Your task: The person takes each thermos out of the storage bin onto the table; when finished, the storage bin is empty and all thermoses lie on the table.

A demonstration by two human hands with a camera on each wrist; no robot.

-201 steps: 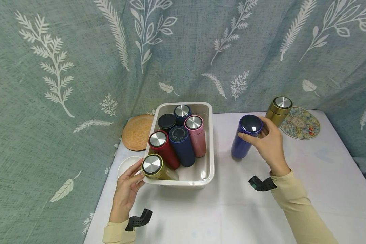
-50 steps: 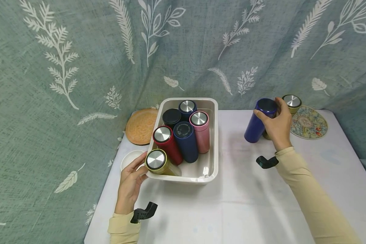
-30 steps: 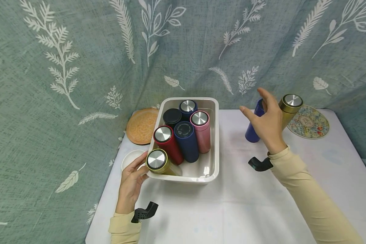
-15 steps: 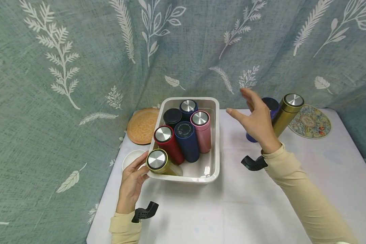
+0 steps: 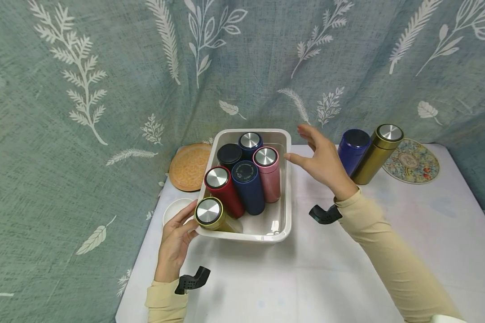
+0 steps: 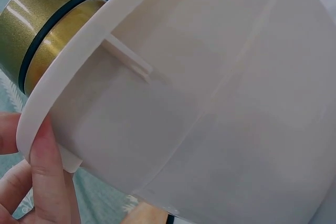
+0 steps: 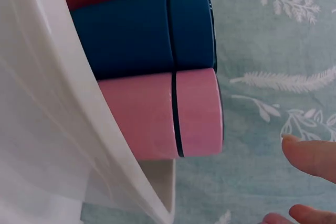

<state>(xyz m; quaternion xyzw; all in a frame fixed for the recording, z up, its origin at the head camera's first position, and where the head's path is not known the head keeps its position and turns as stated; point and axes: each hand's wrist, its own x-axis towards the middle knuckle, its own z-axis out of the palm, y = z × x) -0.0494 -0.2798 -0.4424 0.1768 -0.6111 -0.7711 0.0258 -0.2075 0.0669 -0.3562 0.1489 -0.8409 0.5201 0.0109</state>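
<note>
At nine o'clock, left hand (image 5: 174, 240): grips white plastic bin (image 5: 284, 197), steadying it.
Right hand (image 5: 323, 161): fingers spread, empty, nearing pink steel-capped flask (image 5: 266, 172).

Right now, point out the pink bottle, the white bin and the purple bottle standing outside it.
pink bottle (image 5: 265, 156), head view, on its silver cap.
white bin (image 5: 284, 215), head view, on its right rim.
purple bottle (image 5: 356, 138), head view, on its dark cap.

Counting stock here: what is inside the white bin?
The white bin holds six upright flasks: gold, red, navy, pink, black-capped, blue. The floor beneath them is mostly covered.
</note>
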